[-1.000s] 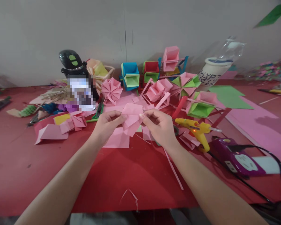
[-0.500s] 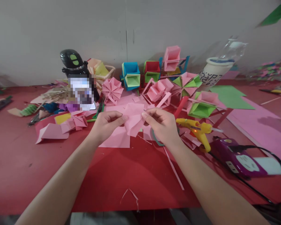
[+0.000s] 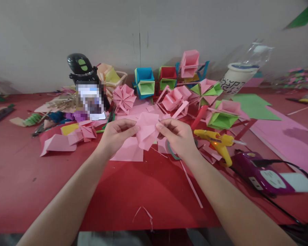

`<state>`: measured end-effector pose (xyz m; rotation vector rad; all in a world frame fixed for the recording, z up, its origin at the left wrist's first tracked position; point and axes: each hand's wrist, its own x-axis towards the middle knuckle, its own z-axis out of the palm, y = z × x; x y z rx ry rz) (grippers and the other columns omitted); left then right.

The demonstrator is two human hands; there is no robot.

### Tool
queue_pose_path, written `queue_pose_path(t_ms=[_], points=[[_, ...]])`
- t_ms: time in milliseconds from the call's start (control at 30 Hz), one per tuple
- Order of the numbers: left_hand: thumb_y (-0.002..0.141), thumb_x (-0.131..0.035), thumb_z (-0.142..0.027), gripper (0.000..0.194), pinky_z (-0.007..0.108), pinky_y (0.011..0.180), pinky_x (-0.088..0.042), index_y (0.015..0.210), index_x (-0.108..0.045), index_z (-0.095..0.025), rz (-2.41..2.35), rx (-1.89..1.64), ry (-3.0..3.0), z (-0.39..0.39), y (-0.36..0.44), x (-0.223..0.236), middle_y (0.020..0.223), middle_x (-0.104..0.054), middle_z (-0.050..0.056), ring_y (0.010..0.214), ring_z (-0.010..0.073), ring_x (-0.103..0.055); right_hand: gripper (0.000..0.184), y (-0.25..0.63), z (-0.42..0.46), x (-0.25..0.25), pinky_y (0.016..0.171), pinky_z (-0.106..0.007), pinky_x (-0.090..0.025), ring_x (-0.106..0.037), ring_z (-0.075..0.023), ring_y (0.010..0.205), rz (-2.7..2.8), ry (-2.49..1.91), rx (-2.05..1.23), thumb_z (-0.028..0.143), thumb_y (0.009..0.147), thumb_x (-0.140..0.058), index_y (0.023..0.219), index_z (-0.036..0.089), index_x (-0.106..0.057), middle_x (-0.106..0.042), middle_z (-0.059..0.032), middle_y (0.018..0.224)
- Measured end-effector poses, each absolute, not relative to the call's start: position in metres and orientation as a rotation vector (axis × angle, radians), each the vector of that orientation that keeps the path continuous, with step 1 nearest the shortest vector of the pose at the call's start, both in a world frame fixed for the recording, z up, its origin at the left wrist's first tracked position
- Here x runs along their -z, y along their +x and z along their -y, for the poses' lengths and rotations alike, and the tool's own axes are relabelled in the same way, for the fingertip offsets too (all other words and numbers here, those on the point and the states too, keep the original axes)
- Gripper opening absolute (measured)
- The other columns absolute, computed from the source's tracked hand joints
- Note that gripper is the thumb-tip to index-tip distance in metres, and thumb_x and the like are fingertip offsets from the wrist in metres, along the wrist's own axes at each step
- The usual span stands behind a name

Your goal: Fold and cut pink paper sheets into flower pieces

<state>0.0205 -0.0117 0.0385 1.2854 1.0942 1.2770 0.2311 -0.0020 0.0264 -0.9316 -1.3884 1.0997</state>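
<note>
One stretch of red table (image 3: pixel 143 184) runs between the forearms (image 3: pixel 74 191) to the front edge; the glue gun (image 3: pixel 225 140) lies just beside the right hand (image 3: pixel 179 137). Left hand (image 3: pixel 116 136) and right hand pinch opposite edges of the pink paper (image 3: pixel 146 132) between them, thumbs inward

Folded sheet (image 3: pixel 146 132): matt, creased paper; glue gun (image 3: pixel 223 140): smooth plastic; socket block (image 3: pixel 264 175): glossy plastic; worktop (image 3: pixel 143 191): smooth, faint sheen
</note>
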Motion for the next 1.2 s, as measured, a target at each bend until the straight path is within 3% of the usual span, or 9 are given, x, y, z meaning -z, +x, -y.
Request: queue_pose_path(t_ms=[200, 433, 667, 867, 1200], points=[[0.077, -0.081, -0.02, 0.033, 0.024, 0.069, -0.054, 0.108, -0.072, -0.016, -1.035, -1.281, 1.324, 0.0123, 0.0182, -0.0401, 0.068, -0.069, -0.002, 0.067, 0.0111, -0.064, 0.017, 0.2319, 0.0009, -0.026, 0.058, -0.026, -0.053, -0.063, -0.0113, 0.058, 1.352, -0.913, -1.149, 0.035, 0.084, -0.077, 0.082, 0.019, -0.073, -0.067, 0.0009, 0.066], [0.085, -0.071, -0.016, 0.031, 0.02, 0.064, -0.049, 0.116, -0.073, -0.021, -0.977, -1.317, 1.524, 0.0134, 0.017, -0.0398, 0.072, -0.066, -0.003, 0.068, 0.0091, -0.06, 0.017, 0.229, -0.0002, -0.0294, 0.054, -0.025, -0.05, -0.058, -0.0096, 0.052, 1.155, -0.917, -1.374, 0.032, 0.074, -0.084, 0.077, 0.018, -0.074, -0.065, 0.0018, 0.06], [0.091, -0.068, -0.022, 0.014, 0.027, 0.087, -0.055, 0.099, -0.08, -0.021, -1.066, -1.229, 1.784, 0.0157, 0.0146, -0.0401, 0.102, -0.078, 0.005, 0.096, 0.017, -0.07, 0.024, 0.2298, -0.0012, -0.0327, 0.05, -0.023, -0.048, -0.051, -0.0079, 0.052, 0.984, -0.966, -1.482, 0.029, 0.061, -0.09, 0.074, 0.017, -0.074, -0.06, 0.0042, 0.058], [0.09, -0.067, -0.02, 0.021, 0.032, 0.087, -0.057, 0.107, -0.078, -0.021, -1.001, -1.213, 1.891, 0.019, 0.0134, -0.0464, 0.109, -0.078, 0.008, 0.098, 0.0206, -0.071, 0.025, 0.2321, -0.0017, -0.0354, 0.051, -0.024, -0.047, -0.048, -0.0077, 0.052, 0.946, -0.993, -1.529, 0.032, 0.061, -0.09, 0.072, 0.018, -0.073, -0.058, 0.0041, 0.06], [0.088, -0.069, -0.012, 0.018, 0.029, 0.074, -0.054, 0.097, -0.08, -0.024, -1.062, -1.579, 2.378, 0.015, 0.0175, -0.0367, 0.089, -0.073, 0.005, 0.081, 0.0155, -0.067, 0.026, 0.2331, -0.0035, -0.0326, 0.048, -0.021, -0.044, -0.05, -0.0065, 0.047, 0.919, -1.039, -1.632, 0.029, 0.061, -0.091, 0.06, 0.017, -0.068, -0.053, 0.0054, 0.051]])
